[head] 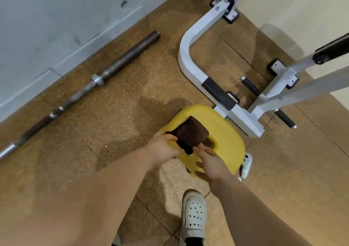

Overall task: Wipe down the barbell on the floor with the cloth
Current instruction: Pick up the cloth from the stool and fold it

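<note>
Your left hand [166, 143] has the dark brown cloth [190, 133] pinched at its 8 o'clock edge, thumb on top. The rest of the cloth lies folded on the seat of the yellow plastic stool [226, 138]. Your right hand [209, 162] is spread flat with straight fingers and holds nothing. Its fingertips are at the cloth's 6 o'clock corner, but whether they touch it I cannot tell.

The barbell [79, 92] lies on the speckled rubber floor [122, 117], well apart from the stool at about 10 o'clock. It runs diagonally along the foot of the grey wall [56, 19], with its dark sleeve end up toward 12 o'clock. Nothing on it looks wiped yet, so I judge you are just picking up the cloth.

- Gather more fabric into your palm before you lift, because a pinch at one edge will let the cloth unfold and trail.
- Use the free right hand to bunch it into a thick pad.
- The white machine frame [188, 43] stands at 1 o'clock, so step left, away from it.
- Crouch close to the bar, wrap the pad round the shaft, and wipe in long strokes from one end to the other.
- The wall side is tight, so roll the bar toward you to reach its back.
</note>
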